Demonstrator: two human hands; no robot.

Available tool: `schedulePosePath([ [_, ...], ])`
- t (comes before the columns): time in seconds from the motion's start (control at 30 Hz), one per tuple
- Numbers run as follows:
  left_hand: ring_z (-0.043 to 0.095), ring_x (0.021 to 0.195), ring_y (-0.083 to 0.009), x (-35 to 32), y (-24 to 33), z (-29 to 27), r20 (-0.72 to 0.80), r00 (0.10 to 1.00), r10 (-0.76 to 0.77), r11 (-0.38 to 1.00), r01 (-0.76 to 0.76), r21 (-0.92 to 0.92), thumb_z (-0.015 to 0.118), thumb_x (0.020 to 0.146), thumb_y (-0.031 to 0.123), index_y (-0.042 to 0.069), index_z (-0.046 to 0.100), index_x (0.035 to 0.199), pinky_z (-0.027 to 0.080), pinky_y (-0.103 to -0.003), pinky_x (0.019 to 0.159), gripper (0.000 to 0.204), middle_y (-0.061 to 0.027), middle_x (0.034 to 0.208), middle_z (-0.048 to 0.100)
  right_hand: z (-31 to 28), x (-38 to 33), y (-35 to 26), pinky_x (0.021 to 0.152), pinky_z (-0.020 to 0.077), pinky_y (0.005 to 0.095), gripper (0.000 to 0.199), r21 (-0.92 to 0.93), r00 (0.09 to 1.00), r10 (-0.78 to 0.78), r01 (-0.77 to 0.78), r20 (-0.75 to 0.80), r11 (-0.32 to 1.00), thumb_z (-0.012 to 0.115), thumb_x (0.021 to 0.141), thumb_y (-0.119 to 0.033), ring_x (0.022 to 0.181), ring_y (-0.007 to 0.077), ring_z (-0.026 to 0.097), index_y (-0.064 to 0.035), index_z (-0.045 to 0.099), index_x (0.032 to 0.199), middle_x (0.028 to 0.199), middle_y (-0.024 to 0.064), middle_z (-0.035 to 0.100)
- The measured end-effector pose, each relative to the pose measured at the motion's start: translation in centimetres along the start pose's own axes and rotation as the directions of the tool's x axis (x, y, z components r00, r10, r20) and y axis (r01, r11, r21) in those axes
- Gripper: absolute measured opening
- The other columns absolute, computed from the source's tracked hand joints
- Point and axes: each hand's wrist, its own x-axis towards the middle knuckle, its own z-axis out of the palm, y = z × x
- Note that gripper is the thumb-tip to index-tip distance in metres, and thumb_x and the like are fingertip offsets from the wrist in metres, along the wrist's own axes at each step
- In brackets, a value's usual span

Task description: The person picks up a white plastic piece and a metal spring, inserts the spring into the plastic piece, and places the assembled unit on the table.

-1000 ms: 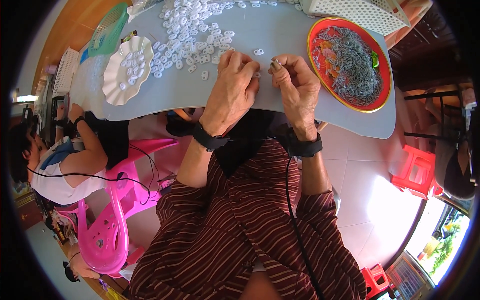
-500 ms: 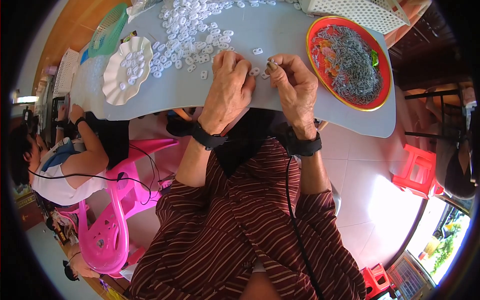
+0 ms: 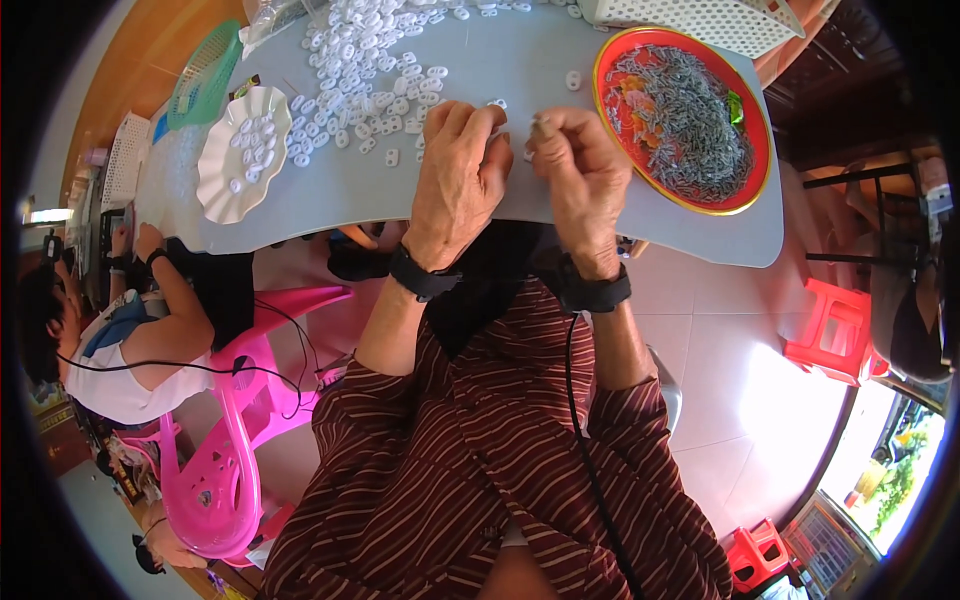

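A: How many hands are at work on the desk (image 3: pixel 330 195)?

B: Two. The left hand (image 3: pixel 455 170) and the right hand (image 3: pixel 580 170) sit close together at the near edge, both curled shut, fingertips pinched. The right one grips a small grey piece (image 3: pixel 541 126) at its fingertips; whether the left grips anything I cannot tell.

A: And the white bits?

B: One big heap of white pieces (image 3: pixel 365 70) spreads just left of the left hand (too many to count). One white piece (image 3: pixel 573 80) lies alone between the heap and the red tray (image 3: pixel 608 60).

A: Dishes?

B: One red tray of grey parts (image 3: pixel 690 125) to the right, one white scalloped plate (image 3: pixel 222 185) with about a dozen white bits to the left, one green basket (image 3: pixel 200 80) beyond it, one white basket (image 3: pixel 700 20) at the far edge.

A: Anyone else?

B: One person (image 3: pixel 120 350) sits at the left on a pink chair (image 3: pixel 225 440).
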Motion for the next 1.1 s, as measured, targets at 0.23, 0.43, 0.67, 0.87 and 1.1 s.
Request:
schedulePosePath([
  [0.23,0.049,0.087,-0.0351,-0.3,-0.4,0.3,0.003,0.999,-0.046,0.998,0.046,-0.033,0.057,0.08,-0.003,-0.001,0.055,0.097,0.042,-0.042,0.078,0.017,-0.016,0.089,0.054,-0.2,0.1,-0.7,0.064,0.0454,0.0217,0.012,-0.137,0.995,0.042,-0.03,0.09,0.99,0.063,0.089,-0.008,0.069,0.0054,0.054,0.002,0.06,0.094,0.076,-0.0005,0.061],
  [0.43,0.049,0.084,-0.0346,-0.7,-0.1,0.7,-0.037,0.999,0.001,0.992,-0.005,-0.123,0.056,0.08,-0.002,-0.002,0.055,0.093,0.042,-0.043,0.075,0.013,-0.0157,0.086,0.053,-0.4,0.6,-0.7,0.062,0.0454,0.0216,0.012,-0.154,0.993,0.056,-0.039,0.106,0.987,0.062,0.089,-0.009,0.068,0.0056,0.054,0.0027,0.061,0.091,0.073,0.0008,0.061],
  [0.67,0.048,0.079,-0.0326,-0.9,-0.9,1.0,-0.079,0.997,0.025,0.983,-0.039,-0.182,0.056,0.077,-0.003,0.0,0.054,0.09,0.041,-0.041,0.072,0.014,-0.0143,0.08,0.051,-0.3,2.2,-3.9,0.06,0.0503,0.031,0.015,-0.611,0.967,0.03,0.136,0.254,0.78,0.064,0.082,-0.009,0.064,0.0202,0.064,0.0009,0.062,0.094,0.074,0.0125,0.066],
  [0.87,0.047,0.078,-0.031,-1.1,-1.4,1.0,-0.108,0.994,0.008,0.972,-0.033,-0.234,0.057,0.075,-0.003,0.002,0.053,0.087,0.04,-0.04,0.072,0.013,-0.0132,0.077,0.05,0.1,8.2,-5.1,0.063,0.0496,0.0439,0.012,-0.833,0.897,-0.07,0.433,0.437,0.345,0.058,0.082,-0.011,0.073,0.0386,0.062,0.0006,0.057,0.082,0.076,0.0195,0.064],
  [1.1,0.046,0.082,-0.0324,-1.2,-1.2,1.2,-0.111,0.993,-0.034,0.946,-0.004,-0.324,0.056,0.074,-0.002,0.002,0.051,0.086,0.041,-0.042,0.074,0.013,-0.0139,0.079,0.05,-0.5,11.3,-2.4,0.066,0.0488,0.0459,0.013,-0.863,0.864,0.061,0.503,0.5,-0.051,0.051,0.086,-0.009,0.072,0.0407,0.061,0.004,0.051,0.088,0.074,0.0241,0.061],
])
